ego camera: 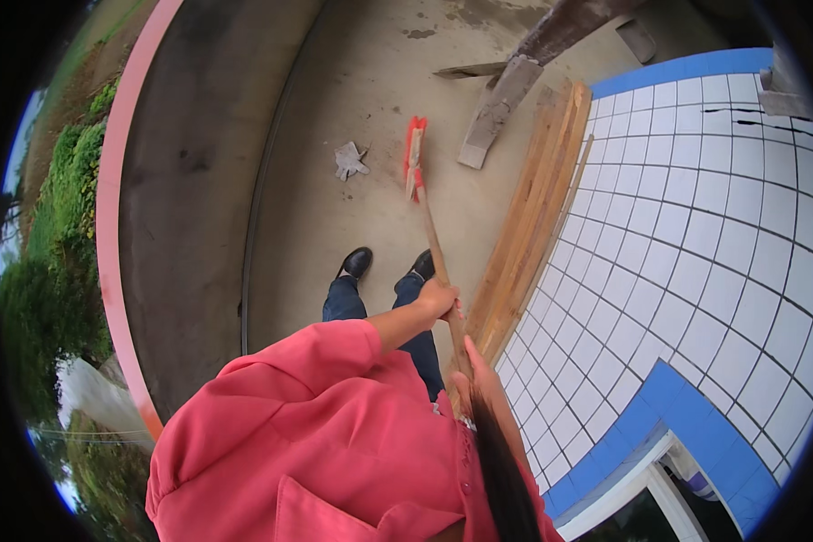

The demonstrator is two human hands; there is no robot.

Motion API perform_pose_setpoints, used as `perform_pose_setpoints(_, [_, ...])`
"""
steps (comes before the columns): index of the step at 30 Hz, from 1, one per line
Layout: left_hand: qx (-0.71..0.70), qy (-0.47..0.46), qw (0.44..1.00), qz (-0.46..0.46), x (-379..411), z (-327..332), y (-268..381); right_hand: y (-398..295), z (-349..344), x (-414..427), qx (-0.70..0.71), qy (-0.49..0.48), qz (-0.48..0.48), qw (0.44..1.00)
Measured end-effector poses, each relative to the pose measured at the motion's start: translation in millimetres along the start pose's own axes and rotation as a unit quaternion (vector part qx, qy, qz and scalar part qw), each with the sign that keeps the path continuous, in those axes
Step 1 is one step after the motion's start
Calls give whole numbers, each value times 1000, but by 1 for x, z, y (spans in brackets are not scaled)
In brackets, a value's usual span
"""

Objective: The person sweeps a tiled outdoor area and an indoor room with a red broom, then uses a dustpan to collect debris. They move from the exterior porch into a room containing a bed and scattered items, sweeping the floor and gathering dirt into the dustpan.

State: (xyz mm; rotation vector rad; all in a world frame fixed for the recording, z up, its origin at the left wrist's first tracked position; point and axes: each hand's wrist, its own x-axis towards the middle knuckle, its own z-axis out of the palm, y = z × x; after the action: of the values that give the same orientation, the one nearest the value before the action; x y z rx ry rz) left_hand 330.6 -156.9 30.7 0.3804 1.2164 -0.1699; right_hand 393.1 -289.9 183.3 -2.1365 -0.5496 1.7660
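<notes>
A push broom with red bristles (410, 146) rests its head on the concrete floor (379, 217), ahead of my shoes. Its long wooden handle (433, 234) slants back toward my waist. My left hand (439, 300) wraps around the middle of the handle. Lower in the view, nearer my body, my right hand (477, 372) grips the upper part of the same handle; dark hair hides some of that wrist. A grey-white work glove (350, 161) lies flat on the floor, left of the broom head and apart from it.
Wooden planks (528, 223) lie along the white-tiled wall (657, 223) on the right. Ahead stands a rough timber prop with a dirty wooden foot (501, 112). A low parapet (183, 156) with a pink edge bounds the left side. A window frame (650, 488) is at lower right.
</notes>
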Motion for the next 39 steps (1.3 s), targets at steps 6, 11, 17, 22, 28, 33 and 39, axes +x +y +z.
perform_pose_setpoints(6, [-67, -72, 994, -40, -26, 43, -18, 5, -21, -43, -26, 33, -24, 999])
perform_pose_setpoints(11, [38, 38, 998, -15, -11, 30, -13, -18, -26, -11, -105, 2, -102, 989])
perform_pose_setpoints(17, [1, 83, 995, 59, 2, -17, 32, -40, -7, 27, 98, -41, 26, 994])
perform_pose_setpoints(22, [-30, -15, 998, 51, -30, -22, 38, -59, -31, -1, -46, -53, -123, 990])
perform_pose_setpoints(28, [-249, 153, 956, 4, -47, -62, 9, -95, -61, 45, 67, -348, -1, 935])
perform_pose_setpoints(33, [-390, 295, 872, -24, -21, -171, -39, -120, 6, 93, 106, -447, -132, 878])
perform_pose_setpoints(39, [-394, 210, 891, -78, 26, -233, -88, -136, 75, 137, 98, -377, -280, 877])
